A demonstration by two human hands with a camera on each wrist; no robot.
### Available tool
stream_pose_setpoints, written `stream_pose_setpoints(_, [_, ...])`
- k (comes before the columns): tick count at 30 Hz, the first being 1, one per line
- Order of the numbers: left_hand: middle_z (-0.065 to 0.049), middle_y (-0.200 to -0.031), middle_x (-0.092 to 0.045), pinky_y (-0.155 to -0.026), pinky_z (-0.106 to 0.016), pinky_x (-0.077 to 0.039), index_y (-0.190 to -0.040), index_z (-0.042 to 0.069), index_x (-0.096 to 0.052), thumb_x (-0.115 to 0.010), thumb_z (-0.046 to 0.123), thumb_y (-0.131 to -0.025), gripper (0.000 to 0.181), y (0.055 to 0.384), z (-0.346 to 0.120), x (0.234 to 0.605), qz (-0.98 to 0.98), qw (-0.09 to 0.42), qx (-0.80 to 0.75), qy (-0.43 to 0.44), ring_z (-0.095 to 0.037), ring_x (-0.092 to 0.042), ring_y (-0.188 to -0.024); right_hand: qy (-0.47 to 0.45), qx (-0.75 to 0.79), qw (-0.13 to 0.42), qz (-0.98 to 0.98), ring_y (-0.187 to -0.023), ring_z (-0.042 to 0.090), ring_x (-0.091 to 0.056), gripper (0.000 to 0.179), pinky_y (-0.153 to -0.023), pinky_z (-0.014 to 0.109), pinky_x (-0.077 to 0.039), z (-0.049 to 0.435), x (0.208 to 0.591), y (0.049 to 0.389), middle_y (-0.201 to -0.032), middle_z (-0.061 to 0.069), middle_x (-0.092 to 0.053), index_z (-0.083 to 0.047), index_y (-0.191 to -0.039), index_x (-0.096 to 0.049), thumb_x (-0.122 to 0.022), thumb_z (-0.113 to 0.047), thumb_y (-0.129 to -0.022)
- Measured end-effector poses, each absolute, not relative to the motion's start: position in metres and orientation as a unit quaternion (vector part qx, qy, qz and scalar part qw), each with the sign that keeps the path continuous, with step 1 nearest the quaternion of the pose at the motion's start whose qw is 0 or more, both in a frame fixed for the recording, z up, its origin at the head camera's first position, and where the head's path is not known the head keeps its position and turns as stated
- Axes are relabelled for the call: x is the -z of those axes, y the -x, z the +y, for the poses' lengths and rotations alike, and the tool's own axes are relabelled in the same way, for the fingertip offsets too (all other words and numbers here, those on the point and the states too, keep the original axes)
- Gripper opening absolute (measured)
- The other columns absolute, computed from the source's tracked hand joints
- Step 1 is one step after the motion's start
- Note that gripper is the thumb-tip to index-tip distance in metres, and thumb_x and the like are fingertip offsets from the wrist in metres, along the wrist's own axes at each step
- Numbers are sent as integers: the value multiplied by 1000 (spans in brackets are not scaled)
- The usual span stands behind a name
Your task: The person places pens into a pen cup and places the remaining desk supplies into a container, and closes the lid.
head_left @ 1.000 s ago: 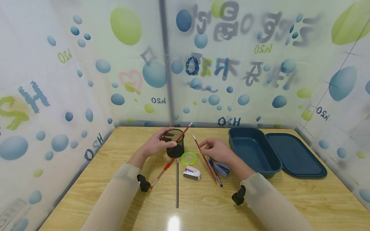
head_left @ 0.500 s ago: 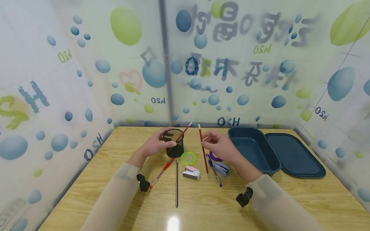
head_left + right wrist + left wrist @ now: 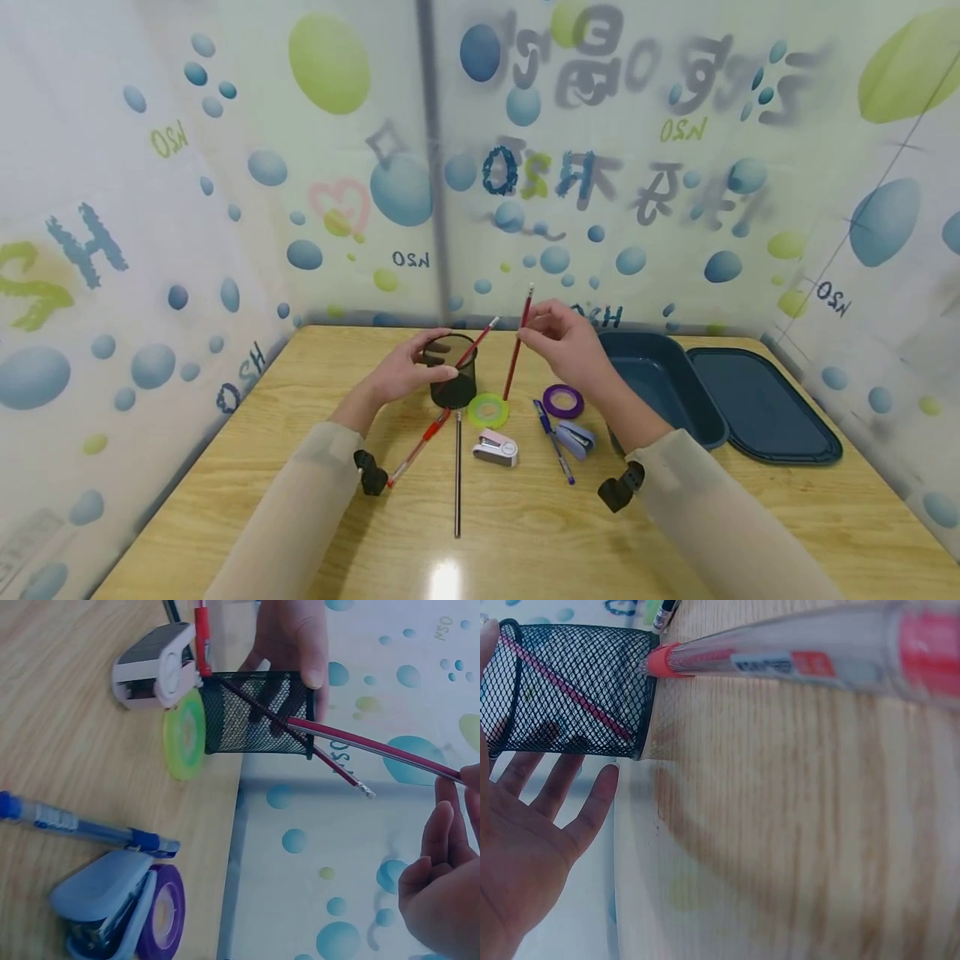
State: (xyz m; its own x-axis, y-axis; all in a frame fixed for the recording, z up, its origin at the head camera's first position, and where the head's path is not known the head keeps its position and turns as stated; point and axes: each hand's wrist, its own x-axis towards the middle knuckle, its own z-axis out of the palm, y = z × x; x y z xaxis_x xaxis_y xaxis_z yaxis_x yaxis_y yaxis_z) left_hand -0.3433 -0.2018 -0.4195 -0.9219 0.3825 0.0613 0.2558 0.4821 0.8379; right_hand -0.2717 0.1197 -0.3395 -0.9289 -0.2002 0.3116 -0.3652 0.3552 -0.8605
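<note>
My left hand holds the black mesh pen holder upright, thumb in front and the other fingers round the far side. One red pencil leans inside it, eraser end sticking out. Between the thumb and fingertips of my right hand, a second red pencil is pinched near its eraser end and points down. In the right wrist view, this pencil's lower end overlaps the holder's rim. A red pen and a dark pencil lie in front of the holder.
Near the holder lie a yellow-green tape roll and a pink-and-white stapler. Further right are a blue pen, a blue stapler and a purple tape roll. A dark blue bin and its lid occupy the right side.
My right hand has lifted the red pencil from beside the blue pen, raising it and bringing its lower end leftward. The purple tape roll has come into view. My left hand stays on the holder.
</note>
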Motion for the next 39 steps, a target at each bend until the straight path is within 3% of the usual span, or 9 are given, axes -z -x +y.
stream_pose_setpoints(10, [-10, -158, -57, -106, -54, -55, -167, 37, -43, -84, 50, -95, 84, 343, -202, 418, 860, 68, -472, -182, -41, -58, -140, -165, -594, 113, -780, -98, 25, -64, 24, -82, 33, -50, 104, 331, 290, -119, 14, -76, -10, -128, -66, -71, -24, -108])
stream_pose_setpoints(19, [-11, -158, -57, -106, -53, -55, -168, 35, -42, -83, 49, -96, 84, 343, -203, 419, 857, 66, -475, -188, -42, -58, -141, -146, -636, 120, -748, -101, 22, -65, 24, -88, 35, -51, 94, 336, 299, -119, 14, -75, -10, -126, -66, -72, -23, -108])
stream_pose_setpoints(25, [-14, -159, -57, -106, -52, -55, -169, 31, -42, -82, 46, -98, 83, 344, -202, 420, 855, 66, -475, -198, -43, -59, -140, -134, -634, 130, -750, -104, 27, -66, 24, -87, 35, -49, 90, 343, 303, -120, 17, -75, -10, -127, -65, -72, -23, -108])
stream_pose_setpoints(33, [-13, -159, -58, -107, -54, -55, -169, 30, -42, -82, 43, -99, 81, 345, -202, 421, 855, 63, -474, -203, -41, -59, -140, -110, -648, 130, -743, -98, 20, -61, 20, -86, 36, -49, 87, 347, 307, -113, 7, -73, -11, -122, -64, -72, -24, -108])
stream_pose_setpoints(39, [-10, -157, -60, -107, -54, -55, -167, 34, -44, -83, 44, -98, 80, 344, -202, 421, 856, 62, -475, -194, -40, -60, -139, -116, -628, 113, -761, -103, 23, -65, 20, -87, 32, -51, 82, 352, 308, -120, 14, -75, -10, -122, -64, -71, -24, -109])
